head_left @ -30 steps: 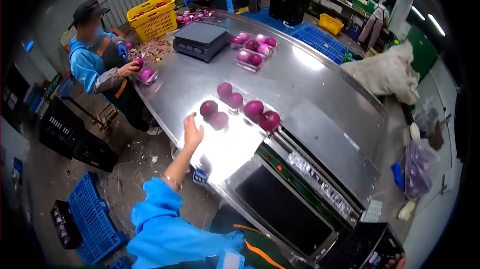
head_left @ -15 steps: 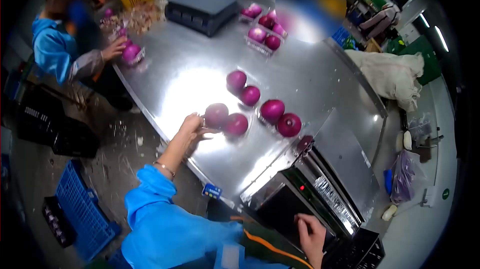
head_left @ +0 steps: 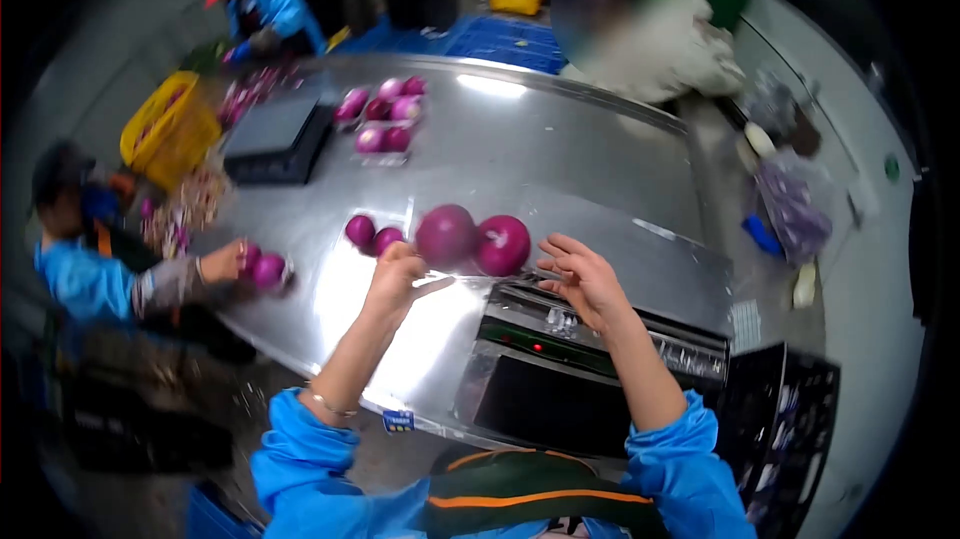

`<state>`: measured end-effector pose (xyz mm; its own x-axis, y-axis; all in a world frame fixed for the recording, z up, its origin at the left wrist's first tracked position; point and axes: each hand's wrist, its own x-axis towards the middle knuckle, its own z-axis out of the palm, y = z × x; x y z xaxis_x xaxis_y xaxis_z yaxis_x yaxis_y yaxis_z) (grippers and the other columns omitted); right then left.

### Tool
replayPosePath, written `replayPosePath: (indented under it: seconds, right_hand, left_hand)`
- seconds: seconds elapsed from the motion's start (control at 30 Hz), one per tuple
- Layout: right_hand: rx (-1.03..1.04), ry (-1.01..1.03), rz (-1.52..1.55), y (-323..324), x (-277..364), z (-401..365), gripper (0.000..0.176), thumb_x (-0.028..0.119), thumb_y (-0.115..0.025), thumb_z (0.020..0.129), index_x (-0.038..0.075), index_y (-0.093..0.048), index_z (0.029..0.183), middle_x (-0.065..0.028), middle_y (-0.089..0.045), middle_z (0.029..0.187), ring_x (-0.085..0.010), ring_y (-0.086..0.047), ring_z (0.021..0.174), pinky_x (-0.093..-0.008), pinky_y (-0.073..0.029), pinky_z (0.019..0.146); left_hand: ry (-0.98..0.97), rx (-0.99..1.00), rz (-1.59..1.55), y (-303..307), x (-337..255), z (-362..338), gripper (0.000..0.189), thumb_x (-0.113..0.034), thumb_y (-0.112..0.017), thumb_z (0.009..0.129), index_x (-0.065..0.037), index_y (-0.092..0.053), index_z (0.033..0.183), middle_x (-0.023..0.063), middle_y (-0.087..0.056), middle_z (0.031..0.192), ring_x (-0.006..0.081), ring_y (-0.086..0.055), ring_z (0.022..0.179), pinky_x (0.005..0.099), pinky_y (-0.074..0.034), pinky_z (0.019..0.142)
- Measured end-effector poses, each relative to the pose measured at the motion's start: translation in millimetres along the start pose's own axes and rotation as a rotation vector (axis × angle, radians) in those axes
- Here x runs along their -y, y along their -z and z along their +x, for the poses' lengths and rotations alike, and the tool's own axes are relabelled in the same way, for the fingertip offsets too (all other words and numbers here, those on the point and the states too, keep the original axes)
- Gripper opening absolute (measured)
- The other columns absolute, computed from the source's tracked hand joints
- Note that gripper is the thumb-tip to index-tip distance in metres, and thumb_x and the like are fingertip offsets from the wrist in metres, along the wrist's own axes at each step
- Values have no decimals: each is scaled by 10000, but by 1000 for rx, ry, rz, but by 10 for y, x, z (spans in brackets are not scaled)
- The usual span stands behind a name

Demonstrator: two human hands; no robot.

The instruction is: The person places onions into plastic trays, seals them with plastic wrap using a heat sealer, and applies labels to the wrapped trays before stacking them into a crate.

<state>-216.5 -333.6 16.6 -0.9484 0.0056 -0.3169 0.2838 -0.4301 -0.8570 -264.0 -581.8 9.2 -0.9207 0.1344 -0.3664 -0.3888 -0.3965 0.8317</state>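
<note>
Two large purple onions (head_left: 502, 245) sit side by side in a clear tray, raised over the table near the machine. My left hand (head_left: 392, 287) pinches the left end of this tray. Just right of the onions is my right hand (head_left: 585, 284), its fingers spread and nothing in them. Behind my left hand, a pair of smaller-looking onions (head_left: 361, 231) rests on the metal table (head_left: 560, 159). Below the onions is the black wrapping machine (head_left: 550, 404) with a red light.
A dark scale (head_left: 270, 144) and several packed onions (head_left: 385, 114) stand farther back, near a yellow basket (head_left: 170, 129). At the left, a co-worker's hand (head_left: 225, 262) touches other onions. Another person bends at the far end. Black crates (head_left: 785, 429) stand at the right.
The view has turned right and come closer to the machine. My left hand has carried the onion tray toward the machine. My right hand has risen from the machine to beside the onions and opened.
</note>
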Motion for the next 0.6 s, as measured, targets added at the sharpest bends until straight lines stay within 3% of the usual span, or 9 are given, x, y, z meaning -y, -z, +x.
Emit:
replayPosePath:
  seconds: [0.07, 0.1, 0.2, 0.23, 0.33, 0.47, 0.5, 0.57, 0.6]
  right_hand:
    - [-79, 45, -54, 496, 28, -81, 434, 1, -482, 791, -10, -452, 1224, -121, -469, 1233, -150, -527, 839, -247, -451, 641]
    - [-128, 76, -82, 773, 79, -122, 429, -6, -474, 782, -8, -466, 1210, -117, -461, 1243, -139, -526, 818, -243, -443, 631]
    - [-341, 148, -157, 1408, 164, -378, 388, -41, -467, 728, 8, -545, 1105, -84, -533, 1096, -99, -497, 687, -228, -426, 568]
    - [-411, 160, -196, 1567, 191, -475, 381, -48, -465, 711, 8, -561, 1075, -81, -547, 1051, -101, -489, 644, -228, -422, 553]
    - [-524, 213, -270, 1987, 206, -729, 337, -33, -485, 688, 13, -583, 1008, -60, -564, 934, -91, -472, 569, -218, -413, 518]
    - [-519, 158, -395, 2278, 253, -1080, 279, 74, -535, 783, 24, -550, 1058, -63, -559, 936, -91, -526, 752, -202, -428, 581]
    - [-542, 187, -416, 2323, 248, -1234, 279, 79, -539, 793, 18, -542, 1065, -64, -559, 934, -101, -533, 759, -207, -433, 606]
    - [-653, 348, -525, 2504, 140, -1496, 265, 81, -544, 808, 7, -536, 1062, -68, -567, 909, -120, -547, 768, -228, -440, 649]
    - [-733, 476, -608, 2619, 48, -1633, 251, 78, -545, 812, 2, -539, 1051, -70, -574, 887, -129, -553, 769, -242, -442, 668]
  left_hand:
    - [89, 149, 24, -449, 350, 300, 428, 109, -438, 618, -34, -468, 1021, 57, -458, 822, 203, -533, 738, 535, -511, 796]
    - [132, 197, 66, -673, 503, 401, 402, 136, -415, 626, 34, -399, 1014, 124, -447, 919, 276, -570, 841, 478, -550, 773]
    - [196, 310, 269, -1270, 1047, 627, 296, 72, -473, 725, 28, -387, 1005, 109, -446, 912, 269, -610, 818, 371, -567, 736]
    - [125, 337, 334, -1443, 1183, 600, 256, 22, -509, 785, 27, -383, 1007, 143, -474, 998, 279, -610, 827, 331, -567, 725]
    - [16, 506, 499, -1791, 1265, 480, 332, -23, -547, 815, 62, -392, 1096, 229, -478, 1156, 270, -601, 856, 339, -562, 715]
    - [27, 504, 729, -1967, 1320, 274, 451, -127, -600, 812, 68, -428, 1181, 214, -569, 1094, 215, -589, 918, 299, -523, 706]
    - [-67, 491, 822, -1932, 1296, 171, 487, -186, -604, 817, 64, -430, 1197, 189, -593, 1082, 195, -592, 916, 289, -493, 723]
    - [-157, 398, 906, -1725, 1277, -32, 429, -209, -606, 815, -9, -478, 1173, 143, -627, 1001, 204, -592, 901, 300, -468, 746]
    - [-322, 313, 1003, -1554, 1266, -136, 367, -185, -619, 797, -34, -521, 1117, 108, -635, 914, 217, -569, 912, 331, -424, 802]
